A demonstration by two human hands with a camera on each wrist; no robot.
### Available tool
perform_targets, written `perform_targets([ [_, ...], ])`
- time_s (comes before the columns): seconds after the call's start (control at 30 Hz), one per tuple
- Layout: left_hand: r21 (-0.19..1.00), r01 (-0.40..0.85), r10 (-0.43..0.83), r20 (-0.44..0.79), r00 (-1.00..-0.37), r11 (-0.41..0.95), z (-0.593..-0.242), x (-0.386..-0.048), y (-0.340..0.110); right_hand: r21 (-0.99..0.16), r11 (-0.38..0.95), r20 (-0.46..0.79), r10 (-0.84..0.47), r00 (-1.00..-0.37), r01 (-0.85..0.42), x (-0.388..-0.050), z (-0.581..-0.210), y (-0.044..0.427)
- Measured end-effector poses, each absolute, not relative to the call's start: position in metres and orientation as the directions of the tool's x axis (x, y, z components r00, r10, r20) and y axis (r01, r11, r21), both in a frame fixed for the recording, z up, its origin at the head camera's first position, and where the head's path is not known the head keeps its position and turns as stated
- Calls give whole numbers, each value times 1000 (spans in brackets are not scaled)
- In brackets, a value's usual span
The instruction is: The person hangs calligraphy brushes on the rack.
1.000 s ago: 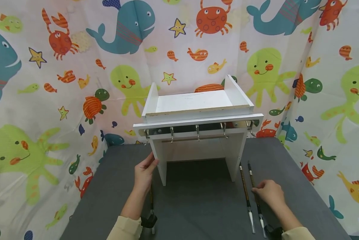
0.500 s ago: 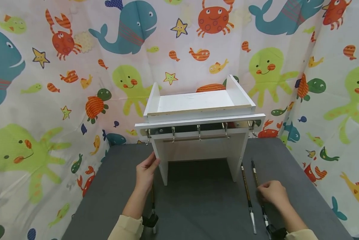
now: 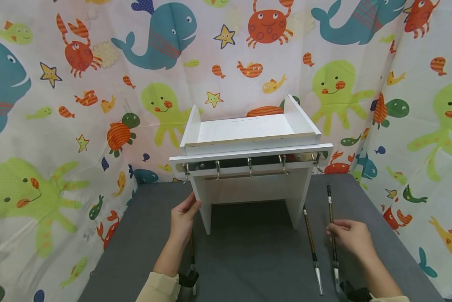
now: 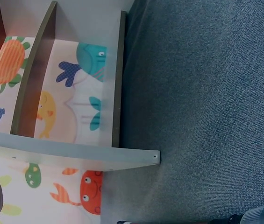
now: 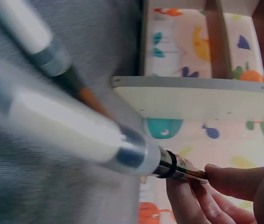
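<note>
A white shelf [image 3: 248, 147] with a row of metal hooks stands on the dark table. My left hand [image 3: 183, 216] grips the edge of its left side panel. My right hand [image 3: 350, 235], right of the shelf, pinches a long brush [image 3: 332, 218] between thumb and fingers; in the right wrist view this brush [image 5: 66, 126] runs large across the frame, white tip toward the camera. Another brush [image 3: 312, 247] lies between it and the shelf's right panel. A third brush [image 3: 192, 253] lies partly behind my left forearm.
The grey table [image 3: 248, 268] reaches forward under the shelf. A white curtain [image 3: 226, 79] printed with sea animals hangs behind it and along both sides.
The right-hand brush has moved up and forward and now stands more upright in view, with my right fingers round it. My left hand and the shelf have stayed in place.
</note>
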State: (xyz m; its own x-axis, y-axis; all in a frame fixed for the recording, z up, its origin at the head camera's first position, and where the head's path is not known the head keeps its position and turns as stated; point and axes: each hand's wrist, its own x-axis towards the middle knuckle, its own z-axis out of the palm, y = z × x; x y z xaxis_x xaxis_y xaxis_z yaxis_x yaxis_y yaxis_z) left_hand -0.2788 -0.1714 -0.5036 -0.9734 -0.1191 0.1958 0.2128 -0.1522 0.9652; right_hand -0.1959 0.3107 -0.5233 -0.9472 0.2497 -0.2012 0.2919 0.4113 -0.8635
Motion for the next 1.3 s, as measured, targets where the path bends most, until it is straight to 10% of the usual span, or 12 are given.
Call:
perform_targets([
  [0.87,965,216,-131,197,-972,-148,-500,-276,-170,-918,379,275,395,-876,-118,-147,-439,258],
  [1.3,964,208,-127,188,-974,-163,-500,-277,-170,-864,353,451,229,-863,-358,-136,-430,239],
])
